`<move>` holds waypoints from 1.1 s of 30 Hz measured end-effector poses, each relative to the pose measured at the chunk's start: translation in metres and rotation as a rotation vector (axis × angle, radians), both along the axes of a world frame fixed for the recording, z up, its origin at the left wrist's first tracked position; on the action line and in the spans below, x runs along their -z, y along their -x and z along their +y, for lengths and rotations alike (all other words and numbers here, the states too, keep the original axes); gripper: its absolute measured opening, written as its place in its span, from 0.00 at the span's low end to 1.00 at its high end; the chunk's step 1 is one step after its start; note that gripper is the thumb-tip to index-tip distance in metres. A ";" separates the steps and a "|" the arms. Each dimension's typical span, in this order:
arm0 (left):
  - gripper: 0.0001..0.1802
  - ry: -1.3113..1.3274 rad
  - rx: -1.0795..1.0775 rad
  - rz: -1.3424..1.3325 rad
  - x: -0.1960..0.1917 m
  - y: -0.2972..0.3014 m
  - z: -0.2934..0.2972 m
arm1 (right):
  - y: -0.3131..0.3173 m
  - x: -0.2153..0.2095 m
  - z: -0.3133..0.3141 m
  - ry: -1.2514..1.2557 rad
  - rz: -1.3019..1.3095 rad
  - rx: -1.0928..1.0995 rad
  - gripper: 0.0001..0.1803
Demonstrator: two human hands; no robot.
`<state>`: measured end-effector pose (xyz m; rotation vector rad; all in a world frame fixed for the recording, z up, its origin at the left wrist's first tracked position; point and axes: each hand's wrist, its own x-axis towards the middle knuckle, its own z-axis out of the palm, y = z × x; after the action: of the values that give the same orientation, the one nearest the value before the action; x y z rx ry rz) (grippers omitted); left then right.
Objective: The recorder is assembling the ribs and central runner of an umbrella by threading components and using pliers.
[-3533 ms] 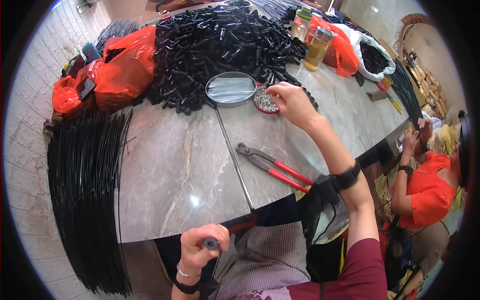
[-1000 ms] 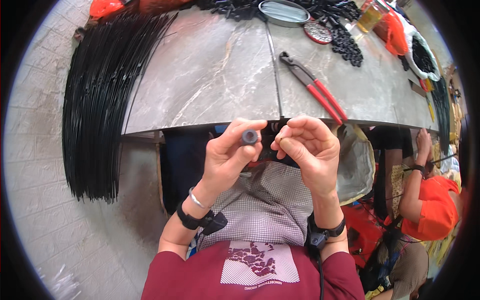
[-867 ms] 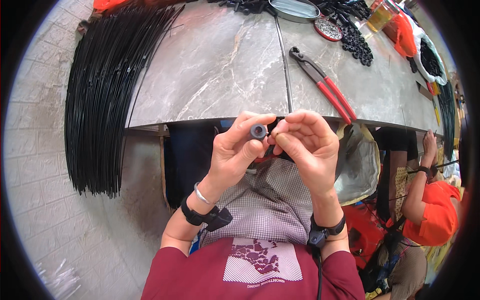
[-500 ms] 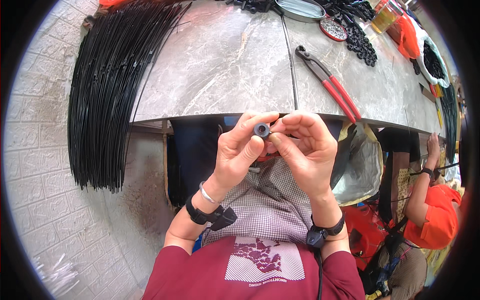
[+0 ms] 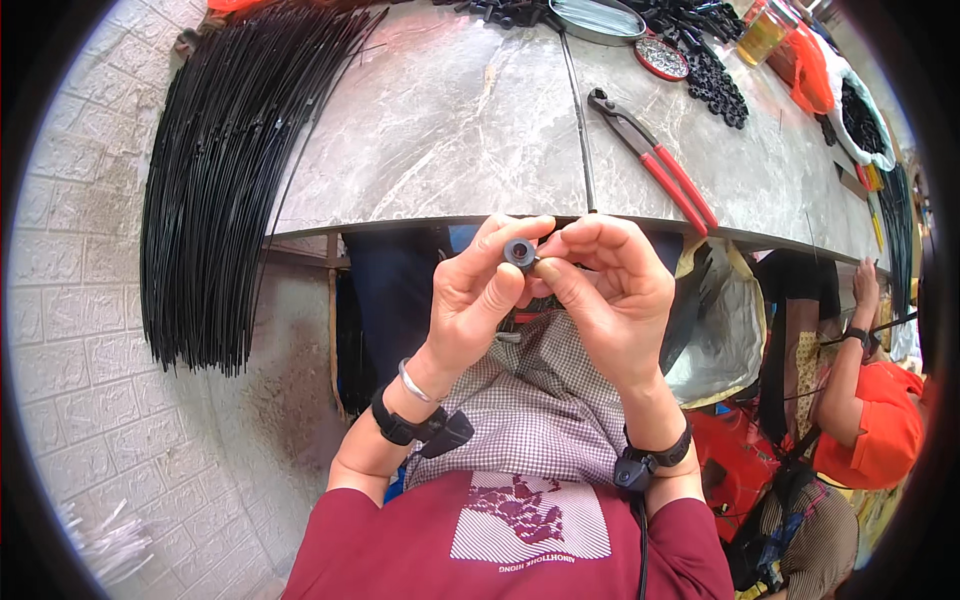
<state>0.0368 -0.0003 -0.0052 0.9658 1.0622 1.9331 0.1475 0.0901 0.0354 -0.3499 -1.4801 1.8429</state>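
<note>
While its open end faces up toward us, the dark tube point(image 5: 519, 253) is held in the air just off the near edge of the tabletop point(image 5: 430, 130), above the lap. We judge it light and stiff, likely plastic or hard rubber, a little slick but hardly fragile; the best hold would be around its outer wall, below the rim, leaving the bore clear. Our left hand point(image 5: 470, 290) has it so, grasping the tube between thumb and forefinger with that wrist bent up. Our right hand point(image 5: 622, 295) comes in from the other side, thumb and forefinger pinched at the tube's flank on a tiny piece point(image 5: 537, 261), too small for us to make out; being so small, it would probably slip easily, so a fingertip pinch suits it. Both forearms slant inward and the elbows sit low beside the body, each wrist wearing a black strap. Beyond the hands, red-handled pliers point(image 5: 660, 181) lie on the tabletop, with a red dish point(image 5: 662, 77) of silvery bits, a round tin point(image 5: 598, 37) of pale strips and loose black pieces point(image 5: 715, 90) farther back. Black rods point(image 5: 230, 180) hang over the edge at left; a co-worker's red sleeve point(image 5: 878, 425) shows at right.
</note>
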 end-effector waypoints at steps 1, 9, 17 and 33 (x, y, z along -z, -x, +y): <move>0.25 -0.014 -0.009 0.011 0.000 0.000 0.000 | 0.000 0.000 -0.001 -0.003 0.001 0.000 0.13; 0.25 -0.057 0.004 0.020 -0.006 -0.004 -0.004 | -0.005 -0.003 -0.006 0.019 0.027 0.003 0.12; 0.24 -0.078 0.027 0.003 -0.008 -0.009 -0.007 | -0.009 -0.005 -0.014 -0.074 0.017 0.074 0.12; 0.30 -0.128 0.170 -0.099 -0.002 0.002 -0.010 | -0.005 -0.006 0.010 0.279 -0.150 -0.286 0.17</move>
<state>0.0347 -0.0108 -0.0035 0.9858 0.7818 1.9048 0.1521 0.1003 0.0419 -0.4359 -1.4305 2.3064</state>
